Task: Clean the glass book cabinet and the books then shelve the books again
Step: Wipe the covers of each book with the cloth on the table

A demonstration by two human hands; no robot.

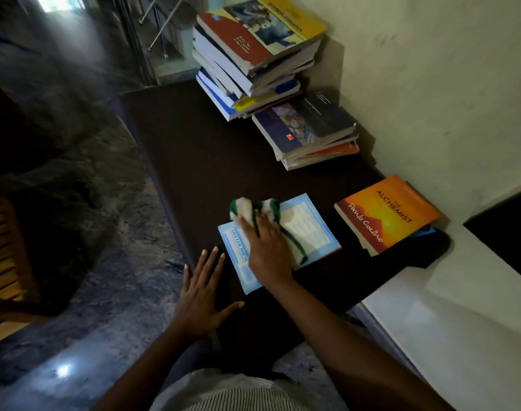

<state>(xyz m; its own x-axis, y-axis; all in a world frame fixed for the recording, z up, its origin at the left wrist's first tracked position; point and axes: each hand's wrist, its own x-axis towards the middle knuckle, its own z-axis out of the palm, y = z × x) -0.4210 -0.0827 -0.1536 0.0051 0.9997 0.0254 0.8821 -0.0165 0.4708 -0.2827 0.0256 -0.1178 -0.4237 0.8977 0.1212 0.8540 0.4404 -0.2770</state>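
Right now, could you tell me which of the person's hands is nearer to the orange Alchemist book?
The right hand: it presses the cloth on the blue book, left of the orange book. The left hand lies flat on the table, farther left.

PLACE: you're in what looks like a home room | 1 o'clock: stacked paperbacks (pixel 253 54) on your dark low table (pixel 194 161), against a scuffed painted wall (pixel 431 69) | 9 o'clock: slatted wooden furniture (pixel 4 247) | underfoot: polished stone floor (pixel 105 321)
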